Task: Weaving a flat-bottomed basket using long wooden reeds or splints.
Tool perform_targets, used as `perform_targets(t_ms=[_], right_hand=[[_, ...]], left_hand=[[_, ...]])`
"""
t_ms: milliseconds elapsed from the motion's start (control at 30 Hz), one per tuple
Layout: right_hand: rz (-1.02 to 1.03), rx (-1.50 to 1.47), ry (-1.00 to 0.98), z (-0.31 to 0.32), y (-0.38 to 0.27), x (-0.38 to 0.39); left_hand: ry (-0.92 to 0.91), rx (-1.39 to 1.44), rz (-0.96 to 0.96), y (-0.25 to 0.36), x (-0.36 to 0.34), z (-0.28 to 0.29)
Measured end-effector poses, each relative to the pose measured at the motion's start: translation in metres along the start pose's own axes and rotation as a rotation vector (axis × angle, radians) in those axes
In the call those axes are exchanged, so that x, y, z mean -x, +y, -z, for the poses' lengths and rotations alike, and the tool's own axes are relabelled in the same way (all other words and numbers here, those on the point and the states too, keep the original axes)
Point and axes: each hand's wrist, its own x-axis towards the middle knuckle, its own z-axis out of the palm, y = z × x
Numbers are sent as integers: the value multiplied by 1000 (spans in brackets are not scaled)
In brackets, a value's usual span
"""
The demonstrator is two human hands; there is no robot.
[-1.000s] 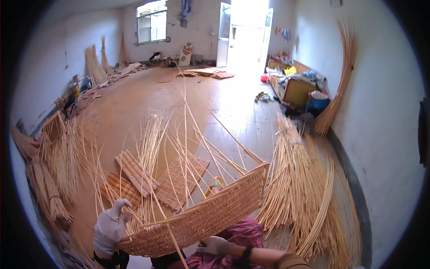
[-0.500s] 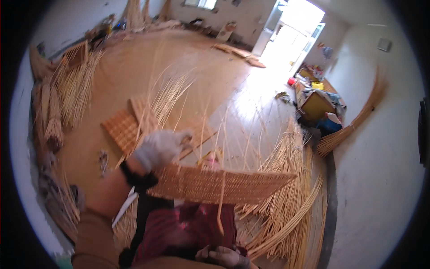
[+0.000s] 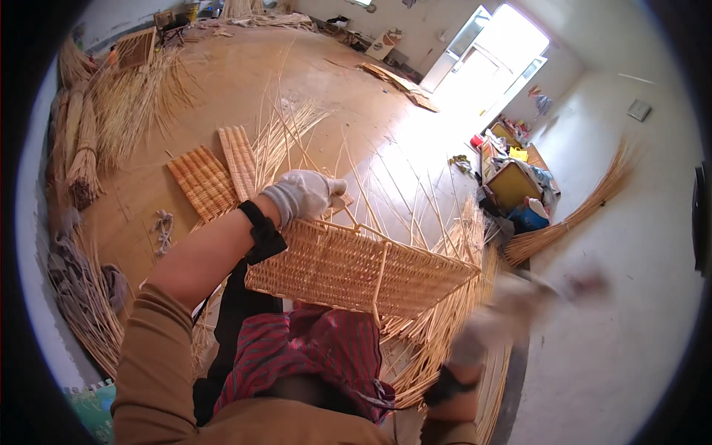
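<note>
A half-woven wicker basket (image 3: 334, 267) stands tilted across my lap, with upright rods (image 3: 423, 211) rising from its far edge. At its top left corner, my left hand (image 3: 305, 194), in a pale glove, is closed on a wicker rod; part of its grip is hidden behind the fingers. One thicker rod (image 3: 380, 278) runs down the near wall of the basket. My right hand (image 3: 504, 311), gloved too, is swung out to the right of the basket and smeared by motion. Beyond it shows a dark reddish blur (image 3: 589, 284); I cannot tell whether the hand holds it.
Two woven panels (image 3: 200, 182) lie on the floor ahead left, beside loose rods (image 3: 289, 133). A large heap of rods (image 3: 415, 363) lies on the right. One rod bundle (image 3: 571, 222) leans on the right wall. Further bundles (image 3: 83, 152) line the left wall. A cluttered cabinet (image 3: 513, 187) stands near the doorway.
My right hand has moved from low near my lap up and out to the right. My left hand has shifted slightly up and right, and the basket has tilted down on its right side.
</note>
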Motion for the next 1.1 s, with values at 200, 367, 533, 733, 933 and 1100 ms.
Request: perform_targets(t_ms=[200, 367, 533, 733, 933, 1100], right_hand=[[190, 171, -64, -12, -15, -42], [21, 254, -246, -42, -14, -15], [294, 169, -51, 3, -33, -37], [258, -139, 110, -10, -10, -31], [61, -75, -144, -24, -6, -45], [391, 70, -499, -18, 4, -24]], left_hand=[[133, -52, -92, -23, 10, -23], [105, -10, -111, -11, -5, -22], [93, -41, -38, -11, 13, -6], [-4, -104, -20, 12, 17, 0], [203, -52, -57, 11, 40, -10], [224, -35, -70, 13, 55, -9]])
